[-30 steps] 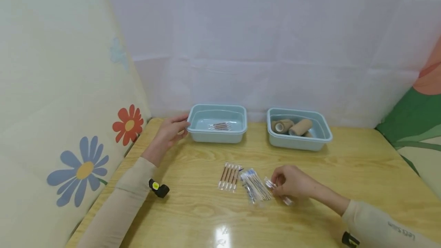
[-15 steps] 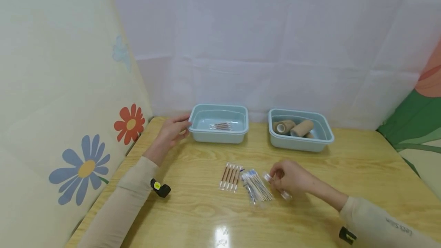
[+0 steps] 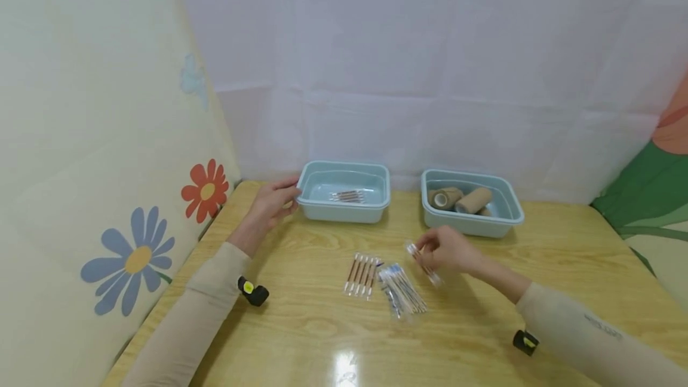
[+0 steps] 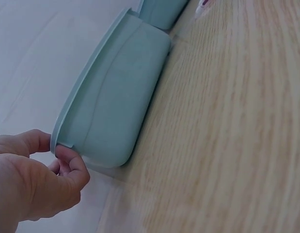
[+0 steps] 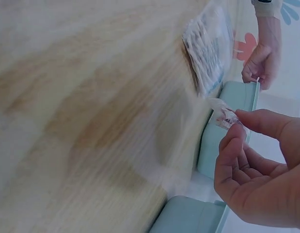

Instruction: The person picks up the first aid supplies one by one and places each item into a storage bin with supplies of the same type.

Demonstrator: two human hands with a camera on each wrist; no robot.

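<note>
My left hand (image 3: 271, 203) pinches the left end rim of the left light-blue plastic bin (image 3: 344, 214), with fingers above and below the lip in the left wrist view. A small packet of brown-stick cotton swabs (image 3: 348, 196) lies inside that bin. My right hand (image 3: 450, 251) holds a clear packet of brown-stick cotton swabs (image 5: 225, 116) between thumb and fingertips, raised above the table. Left of it on the table lie a flat packet of brown-stick swabs (image 3: 361, 275) and a clear packet of pale-stick swabs (image 3: 404, 291) with blue print.
A second light-blue bin (image 3: 467, 225) stands at the back right and contains several tan bandage-like rolls (image 3: 475, 200). The wooden table (image 3: 301, 321) meets a white sheet (image 3: 355, 64) behind and a flower-decorated panel (image 3: 129, 154) on the left.
My right hand has lifted the swab packet off the table and moved it up toward the bins. The left hand stays on the bin rim. The head view has shifted slightly.
</note>
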